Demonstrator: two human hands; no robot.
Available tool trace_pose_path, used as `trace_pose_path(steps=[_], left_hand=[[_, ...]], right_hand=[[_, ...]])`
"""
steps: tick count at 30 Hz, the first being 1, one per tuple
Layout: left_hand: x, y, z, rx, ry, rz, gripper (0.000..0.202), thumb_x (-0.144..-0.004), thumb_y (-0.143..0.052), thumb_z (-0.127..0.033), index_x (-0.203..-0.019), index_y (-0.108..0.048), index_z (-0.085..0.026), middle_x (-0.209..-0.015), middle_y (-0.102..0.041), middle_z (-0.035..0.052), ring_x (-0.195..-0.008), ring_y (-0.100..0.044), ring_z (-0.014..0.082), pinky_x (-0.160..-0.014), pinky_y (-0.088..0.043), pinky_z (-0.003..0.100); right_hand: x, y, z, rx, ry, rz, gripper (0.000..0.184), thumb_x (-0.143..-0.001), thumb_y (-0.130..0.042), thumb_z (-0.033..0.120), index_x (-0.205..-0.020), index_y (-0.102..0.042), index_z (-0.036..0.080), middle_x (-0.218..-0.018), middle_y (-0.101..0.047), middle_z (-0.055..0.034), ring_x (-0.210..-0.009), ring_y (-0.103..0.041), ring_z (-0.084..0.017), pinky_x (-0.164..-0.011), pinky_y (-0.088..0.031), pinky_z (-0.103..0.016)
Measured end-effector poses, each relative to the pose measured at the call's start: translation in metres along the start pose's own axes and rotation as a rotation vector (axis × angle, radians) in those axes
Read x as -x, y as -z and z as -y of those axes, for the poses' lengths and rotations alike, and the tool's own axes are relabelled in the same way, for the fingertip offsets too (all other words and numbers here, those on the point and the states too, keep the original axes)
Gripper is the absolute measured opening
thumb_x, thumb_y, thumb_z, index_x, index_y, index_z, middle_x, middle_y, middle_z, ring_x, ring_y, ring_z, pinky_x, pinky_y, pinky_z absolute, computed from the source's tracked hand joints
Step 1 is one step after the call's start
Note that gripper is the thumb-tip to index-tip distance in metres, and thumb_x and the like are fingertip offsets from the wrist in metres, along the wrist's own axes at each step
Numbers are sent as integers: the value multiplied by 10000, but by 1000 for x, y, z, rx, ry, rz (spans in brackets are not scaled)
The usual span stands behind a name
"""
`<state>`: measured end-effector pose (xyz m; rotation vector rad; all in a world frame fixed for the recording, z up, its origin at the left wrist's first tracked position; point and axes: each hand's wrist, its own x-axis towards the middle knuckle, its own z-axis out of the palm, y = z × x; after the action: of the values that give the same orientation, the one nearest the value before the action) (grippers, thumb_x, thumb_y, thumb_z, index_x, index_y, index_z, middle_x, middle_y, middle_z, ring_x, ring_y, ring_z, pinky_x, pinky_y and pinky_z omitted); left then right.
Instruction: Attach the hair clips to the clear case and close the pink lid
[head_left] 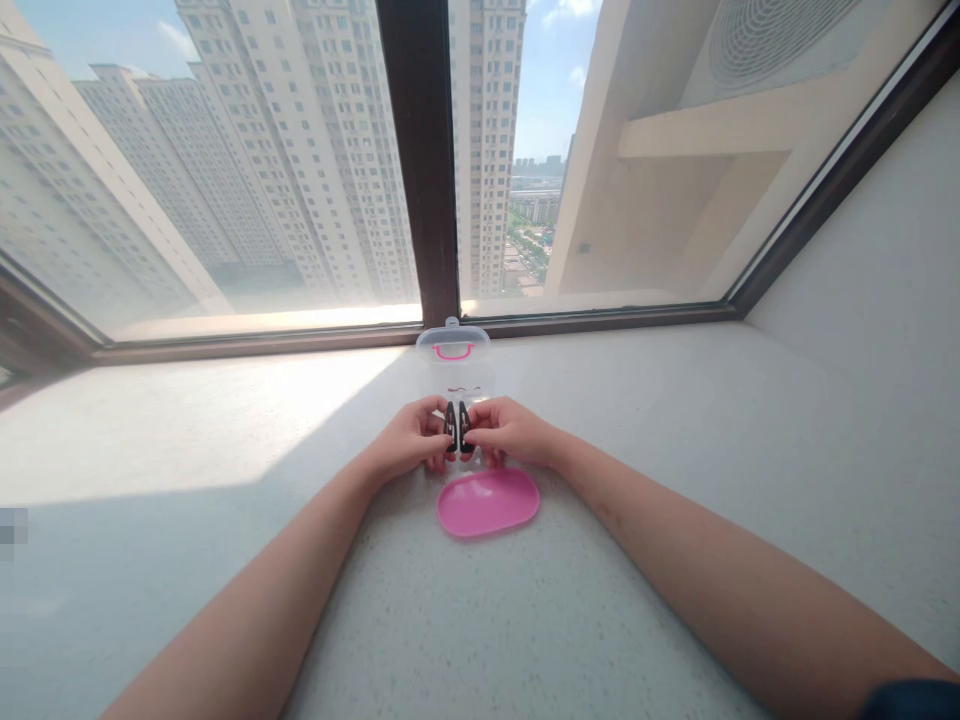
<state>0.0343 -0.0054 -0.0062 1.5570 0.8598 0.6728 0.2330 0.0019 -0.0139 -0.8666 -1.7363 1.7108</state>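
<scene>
Fingertips of the left hand [409, 440] and right hand [516, 432] cover the lower ends of the two black hair clips [451, 424] and the front of the clear case [453, 350]. A pixelated patch [13, 532] blurs the frame's left edge; a dark sleeve [911, 700] is cut off at the lower right.

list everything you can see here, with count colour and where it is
hair clips: 2, black, upright side by side, pinched between the two hands
clear case: 1, transparent with a pink clasp, on the sill just behind the hands, near the window
oval tray: 1, pink, flat on the sill just in front of the hands
sill: 1, white speckled, part sunlit at left
window frame: 1, dark brown, post up the middle, rail along the sill
tower blocks: several, pale, outside the glass
left hand: 1, bare, fingers on the left clip
right hand: 1, bare, fingers on the right clip
</scene>
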Motion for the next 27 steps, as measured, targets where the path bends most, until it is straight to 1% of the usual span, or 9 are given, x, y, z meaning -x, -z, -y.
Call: trace_pose_path(steps=[4, 8, 11, 15, 19, 24, 27], left_hand=[[0, 1, 0, 10, -7, 4, 258, -753, -631, -223, -936, -462, -153, -630, -644, 11, -462, -599, 115, -417, -409, 174], [0, 0, -1, 15, 2, -7, 280, -744, -637, -228, -950, -465, -148, -620, -637, 9, -466, -603, 122, -414, -407, 176], [0, -2, -2, 22, 0, -19, 303, -737, -642, -226, -966, -458, -152, -606, -626, -3, -447, -593, 117, -418, -415, 182], [1, -2, -2, 26, 4, -21, 334, -732, -644, -228, -992, -446, -158, -590, -612, -14, -442, -591, 124, -395, -403, 177], [2, -1, -1, 22, 5, -23, 347, -747, -628, -210, -1035, -437, -168, -584, -601, -30, -436, -585, 116, -422, -437, 191], [3, -1, -2, 12, 14, -14, 358, -760, -611, -217, -1066, -430, -176, -612, -613, -17, -461, -600, 140, -396, -437, 197], [3, -1, -3, 8, 19, -15, 365, -760, -606, -214, -1077, -432, -175, -607, -610, -19, -466, -600, 141, -401, -443, 200]], right_hand=[[-1, 1, -2, -8, -4, 0, 76, -766, -593, 193, -811, -576, 134, -701, -692, -40, -423, -561, -88, -395, -454, -195], [-1, 2, -4, -42, 22, -12, 91, -771, -596, 200, -830, -563, 139, -699, -695, -42, -407, -547, -85, -381, -443, -189], [-1, 3, -7, -71, 50, -8, 139, -766, -614, 211, -871, -551, 146, -677, -690, -33, -398, -540, -86, -372, -433, -185], [-2, 4, -9, -99, 76, 8, 223, -756, -636, 227, -938, -524, 164, -637, -669, -10, -436, -578, -113, -364, -426, -180], [-2, 5, -10, -124, 88, 30, 266, -745, -646, 221, -964, -504, 169, -583, -638, 19, -427, -571, -102, -398, -446, -178], [-2, 8, -9, -141, 98, 69, 272, -725, -645, 202, -958, -514, 155, -658, -687, -32, -412, -556, -98, -375, -436, -179], [-2, 8, -10, -154, 95, 74, 246, -714, -635, 188, -932, -525, 154, -637, -680, -26, -432, -575, -111, -372, -436, -178]])
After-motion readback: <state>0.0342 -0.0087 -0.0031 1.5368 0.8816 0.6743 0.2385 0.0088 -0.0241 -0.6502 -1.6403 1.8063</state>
